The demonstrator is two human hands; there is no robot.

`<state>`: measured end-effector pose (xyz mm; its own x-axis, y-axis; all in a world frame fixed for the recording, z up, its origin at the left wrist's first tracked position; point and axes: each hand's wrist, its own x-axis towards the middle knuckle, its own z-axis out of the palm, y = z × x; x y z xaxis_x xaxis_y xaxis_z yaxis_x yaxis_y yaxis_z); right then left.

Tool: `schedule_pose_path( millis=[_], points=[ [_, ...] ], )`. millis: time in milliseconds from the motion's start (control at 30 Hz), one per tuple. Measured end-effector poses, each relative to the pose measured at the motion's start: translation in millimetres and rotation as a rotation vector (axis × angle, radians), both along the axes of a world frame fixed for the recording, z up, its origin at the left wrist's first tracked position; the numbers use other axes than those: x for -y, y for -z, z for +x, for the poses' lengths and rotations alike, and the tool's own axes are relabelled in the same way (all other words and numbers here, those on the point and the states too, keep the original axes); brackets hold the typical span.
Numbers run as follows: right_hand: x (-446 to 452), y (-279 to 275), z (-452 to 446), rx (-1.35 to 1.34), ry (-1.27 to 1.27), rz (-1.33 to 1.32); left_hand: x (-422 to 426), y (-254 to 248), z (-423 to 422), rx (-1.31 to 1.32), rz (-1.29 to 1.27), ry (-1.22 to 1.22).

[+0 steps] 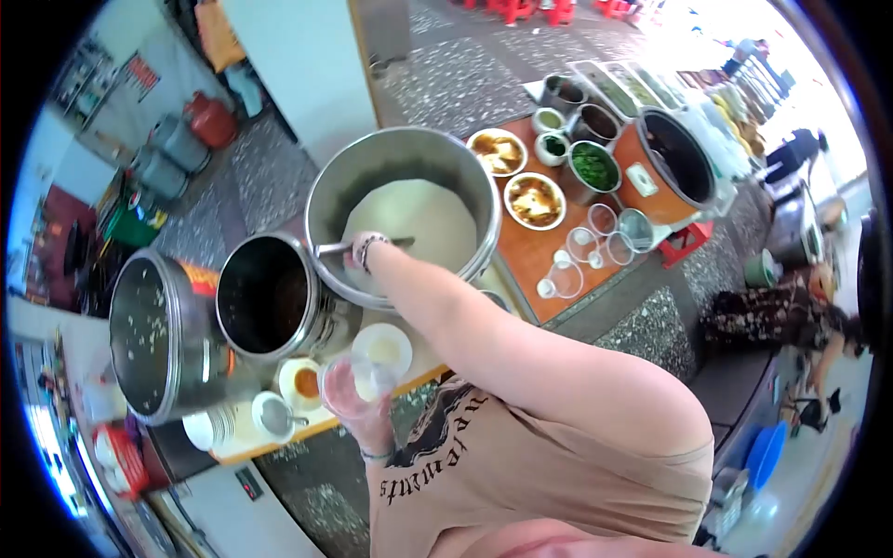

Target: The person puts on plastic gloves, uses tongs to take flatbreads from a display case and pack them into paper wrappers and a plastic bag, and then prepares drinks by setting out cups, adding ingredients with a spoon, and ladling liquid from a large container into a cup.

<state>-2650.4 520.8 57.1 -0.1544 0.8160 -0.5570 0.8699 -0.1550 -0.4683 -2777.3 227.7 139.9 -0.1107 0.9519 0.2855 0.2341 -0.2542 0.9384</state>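
My right hand [366,251] reaches over the near left part of a large steel pot [326,181] and is closed round the metal handle of a ladle [330,248]. The ladle's far end is partly hidden at the surface of the pale, creamy contents [423,219]. Lower down, my left hand [365,423] grips a clear plastic cup [349,395] close to my body. Beside the cup is a white plate [395,346]. A white bowl with reddish-brown liquid [305,381] stands to its left.
Left stand a dark-inside steel pot [265,298] and a bigger steel pot [144,335]. Stacked white bowls [209,431] sit at the table edge. On the orange table [526,270] are two filled bowls [535,201], several clear cups [584,246], chopped greens [593,166] and an orange container [642,177].
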Motion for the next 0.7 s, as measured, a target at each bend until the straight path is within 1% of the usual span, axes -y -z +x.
schedule_pose_path(
  millis=[33,67,133,167,200,233,267,300,333,367,400,467,500,533,567,600,667,700],
  points=[
    [6.6,-1.9,-0.4,0.008,-0.009,0.045,1.6,-0.7,1.2,0.303,-0.023,-0.056],
    [12.3,-9.5,4.0,0.016,0.011,0.064,-2.8,-1.6,-1.5,0.311,-0.008,-0.034],
    [32.8,-18.2,17.2,0.22,-0.195,0.042,-3.3,-3.1,-8.9,0.303,-0.005,-0.019],
    [29.1,3.4,29.6,0.221,-0.209,0.094,-5.7,-3.5,-12.5,0.285,-0.003,-0.012],
    [30.2,-2.7,42.6,0.223,-0.198,0.091,-8.7,-5.5,-16.4,0.286,-0.006,0.0],
    [31.9,-9.1,61.5,0.136,-0.174,-0.018,-12.7,-8.7,-19.6,0.247,0.017,0.009],
    [35.2,-23.3,80.9,0.049,-0.148,-0.124,-17.8,-10.4,-20.3,0.211,0.042,0.02],
    [42.0,-47.7,93.8,0.051,-0.132,-0.128,-22.2,-10.1,-21.6,0.205,0.075,0.027],
    [49.3,-79.7,104.6,0.174,-0.372,-0.132,-24.9,-9.4,-25.0,0.208,0.07,0.043],
    [50.3,-98.1,116.5,0.3,-0.609,-0.136,-29.5,-8.7,-27.2,0.18,0.102,0.049],
    [47.4,-96.1,130.9,0.304,-0.582,-0.142,-33.9,-7.7,-26.3,0.154,0.133,0.063],
    [33.0,-66.0,159.9,0.295,-0.966,0.079,-36.4,-9.8,-21.6,0.178,0.135,0.095],
    [0.1,-2.0,178.3,0.031,-0.454,-0.356,-37.3,-12.6,-19.0,0.197,0.124,0.098],
    [17.0,-26.1,180.8,0.022,-0.424,-0.359,-37.4,-15.2,-17.0,0.214,0.11,0.102],
    [41.0,-83.1,171.5,0.112,-0.295,-0.355,-37.8,-17.1,-15.7,0.214,0.092,0.112],
    [58.7,-116.4,169.5,0.201,-0.165,-0.354,-40.3,-17.4,-16.2,0.21,0.088,0.142],
    [51.1,-112.4,182.2,0.382,-0.564,-0.296,-51.0,-13.8,-14.4,0.233,0.159,0.196],
    [76.5,-125.1,196.1,0.364,-0.511,-0.307,-59.2,-4.2,-18.4,0.209,0.206,0.209]
  ],
)
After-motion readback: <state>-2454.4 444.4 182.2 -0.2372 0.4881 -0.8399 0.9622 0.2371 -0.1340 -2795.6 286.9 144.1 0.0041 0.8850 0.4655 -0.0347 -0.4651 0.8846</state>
